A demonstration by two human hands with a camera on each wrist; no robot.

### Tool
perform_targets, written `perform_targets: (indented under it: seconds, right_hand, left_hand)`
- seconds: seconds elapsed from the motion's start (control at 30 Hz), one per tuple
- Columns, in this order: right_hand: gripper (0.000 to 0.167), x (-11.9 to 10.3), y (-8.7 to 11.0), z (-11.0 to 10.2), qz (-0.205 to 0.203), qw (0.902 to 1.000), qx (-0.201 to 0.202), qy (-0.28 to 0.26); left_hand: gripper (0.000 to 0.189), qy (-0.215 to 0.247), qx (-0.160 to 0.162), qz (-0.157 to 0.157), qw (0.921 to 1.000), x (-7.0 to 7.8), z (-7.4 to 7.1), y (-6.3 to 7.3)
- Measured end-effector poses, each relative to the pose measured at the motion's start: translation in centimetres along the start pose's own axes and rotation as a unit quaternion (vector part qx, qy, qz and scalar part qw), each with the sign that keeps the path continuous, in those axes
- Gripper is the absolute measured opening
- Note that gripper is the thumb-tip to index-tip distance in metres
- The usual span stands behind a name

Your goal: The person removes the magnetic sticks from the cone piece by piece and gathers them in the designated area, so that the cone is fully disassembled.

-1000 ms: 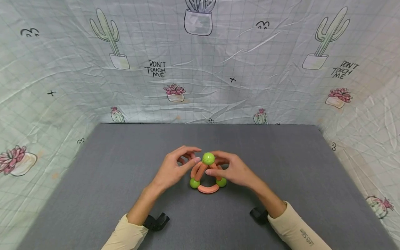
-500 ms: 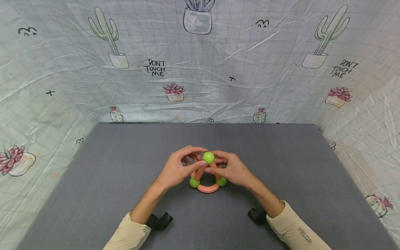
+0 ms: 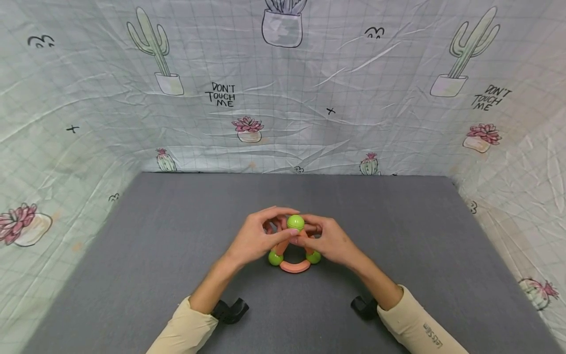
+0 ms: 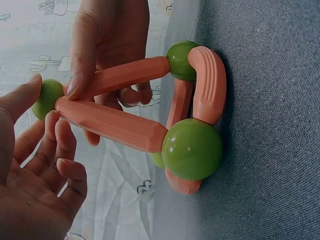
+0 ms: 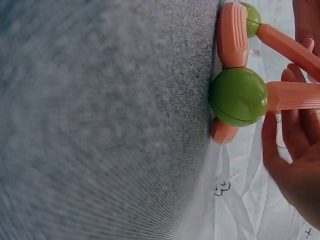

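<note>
Fingers of left hand [image 3: 254,239] pinching green top ball [image 3: 295,222]; right hand [image 3: 332,242] gripping orange rod [image 4: 132,77], just beneath

Left hand [image 3: 258,238] and right hand [image 3: 332,242] nearly meet, fingers [image 3: 276,211] bent, forearms [image 3: 216,285] slanting inward.

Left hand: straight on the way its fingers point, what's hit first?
The top green ball, right at the left hand's fingers. Beyond it, probably the right hand, though depth is hard to judge.
</note>
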State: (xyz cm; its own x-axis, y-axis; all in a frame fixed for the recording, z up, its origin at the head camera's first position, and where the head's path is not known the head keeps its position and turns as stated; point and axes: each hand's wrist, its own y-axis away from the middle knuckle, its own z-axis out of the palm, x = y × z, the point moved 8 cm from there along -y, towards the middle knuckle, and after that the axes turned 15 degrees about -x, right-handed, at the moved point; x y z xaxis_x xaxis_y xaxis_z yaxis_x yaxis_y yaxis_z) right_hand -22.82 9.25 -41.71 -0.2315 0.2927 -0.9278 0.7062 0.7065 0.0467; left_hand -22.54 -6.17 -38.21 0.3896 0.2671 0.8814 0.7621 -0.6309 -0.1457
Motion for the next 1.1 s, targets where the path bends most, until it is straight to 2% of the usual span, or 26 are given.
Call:
perform_targets:
  seconds: [0.4, 0.6, 0.77, 0.97, 1.1]
  right_hand:
    - [0.039, -0.55, 0.05, -0.31, -0.021, 0.9989, 0.019, 0.036]
    - [0.037, -0.65, 0.03, -0.06, -0.03, 0.9987, 0.009, 0.04]
    - [0.042, -0.6, 0.19, 0.03, -0.021, 0.9991, 0.005, 0.036]
    - [0.032, -0.71, 0.16, 0.12, -0.015, 0.9991, 0.003, 0.04]
    - [0.033, -0.69, 0.13, -0.01, -0.012, 0.9986, 0.008, 0.051]
  left_hand:
    - [0.037, 0.011, 0.0, -0.008, 0.9999, 0.01, 0.39, -0.31]
    - [0.035, 0.024, 0.006, -0.009, 0.9997, -0.1, 0.58, -0.25]
    - [0.032, 0.01, 0.019, 0.003, 0.9998, 0.08, 0.69, -0.17]
    - [0.03, 0.0, 0.024, 0.011, 0.9996, 0.14, 0.84, 0.02]
    - [0.029, 0.005, 0.026, 0.012, 0.9996, 0.06, 0.86, -0.04]
